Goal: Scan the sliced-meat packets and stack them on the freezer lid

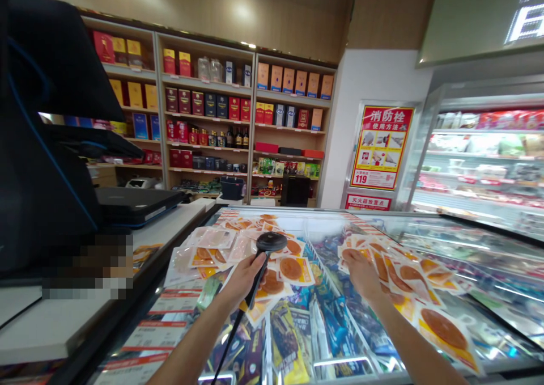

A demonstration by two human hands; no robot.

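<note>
A black handheld barcode scanner [271, 241] is gripped by its handle in my left hand [247, 275], its cable hanging down toward the front. Flat printed packets with round orange-brown pictures [291, 269] lie in a heap under and around the scanner head. My right hand [358, 263] reaches to the second heap of similar packets [402, 274] on the right. Its fingers curl at the near left edge of that heap, on a packet whose print I cannot read. Both heaps rest on the glass top of a chest freezer.
Bagged frozen goods [293, 334] show through the freezer glass, divided by wire racks. A dark checkout terminal [46, 135] stands on the white counter [51, 322] at left. Shelves of boxed bottles [208, 107] line the back wall, beside a red fire-hydrant poster [381, 147].
</note>
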